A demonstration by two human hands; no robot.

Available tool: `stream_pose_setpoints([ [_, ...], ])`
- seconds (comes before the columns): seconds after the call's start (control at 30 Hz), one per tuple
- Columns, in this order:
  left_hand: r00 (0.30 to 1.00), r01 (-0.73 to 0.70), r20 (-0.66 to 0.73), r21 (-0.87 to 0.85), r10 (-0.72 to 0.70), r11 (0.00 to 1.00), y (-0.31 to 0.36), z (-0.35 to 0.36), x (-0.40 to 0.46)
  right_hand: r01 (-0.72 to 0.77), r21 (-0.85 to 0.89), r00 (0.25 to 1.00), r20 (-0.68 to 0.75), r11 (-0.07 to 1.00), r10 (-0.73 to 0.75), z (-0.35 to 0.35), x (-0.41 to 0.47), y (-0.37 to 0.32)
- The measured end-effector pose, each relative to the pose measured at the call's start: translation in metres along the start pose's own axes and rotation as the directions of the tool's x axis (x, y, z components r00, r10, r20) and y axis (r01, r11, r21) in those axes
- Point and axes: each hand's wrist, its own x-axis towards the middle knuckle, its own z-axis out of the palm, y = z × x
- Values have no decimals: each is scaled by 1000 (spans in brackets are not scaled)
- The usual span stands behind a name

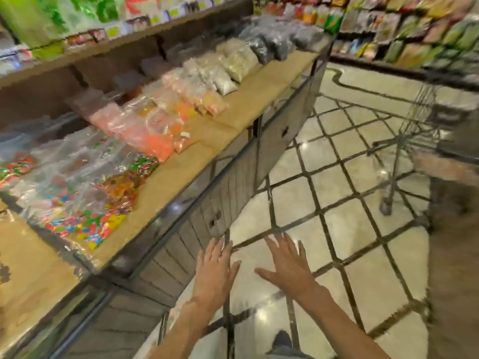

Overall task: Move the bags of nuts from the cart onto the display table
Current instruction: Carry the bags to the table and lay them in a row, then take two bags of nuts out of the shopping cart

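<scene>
Cream tiled floor [337,229]: I see pale squares with dark diagonal lines filling the right and middle of the view, under both my hands.
Display table [181,177]: long tan top with a dark edge and grey panelled front, running from lower left to upper right; it lies to the left of my hands.
Wall shelves [414,27]: packed with blurred coloured packets at the upper right.
Cart [414,130]: wire trolley at the right edge, well apart from my hands; I cannot tell from this blurred view what it holds.
Clear bags on the table [181,99]: a row along the back half of the top, multicoloured sweets nearest, then orange and pink, then pale contents, then dark ones at the far end. The pale bags [233,63] may be nuts, but the blur stops me saying so. All lie up and left of my hands, none touching them.
Left hand [215,270]: palm down, fingers straight and spread, holding nothing, just beside the table's front panel.
Right hand [285,265]: palm down, fingers spread wide, holding nothing, over the floor, near the left hand.
</scene>
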Motion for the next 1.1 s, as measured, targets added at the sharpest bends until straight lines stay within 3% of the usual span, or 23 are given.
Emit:
stream_pose_setpoints([
  [0.4,949,-316,6,15,316,949,211,4,220,-303,46,946,-110,952,306,-107,84,227],
  [0.5,912,-409,-15,41,410,911,250,4,289,-361,65,925,-104,930,366,-132,121,267],
  [0.67,860,-509,80,61,504,859,311,-7,413,-475,115,865,-122,872,487,-177,198,332],
  [0.93,704,-704,164,29,691,710,407,-38,592,-629,210,746,-107,749,657,-261,308,428],
  [1.1,671,-729,246,43,700,683,488,-58,681,-668,233,705,-102,706,701,-301,364,500],
])
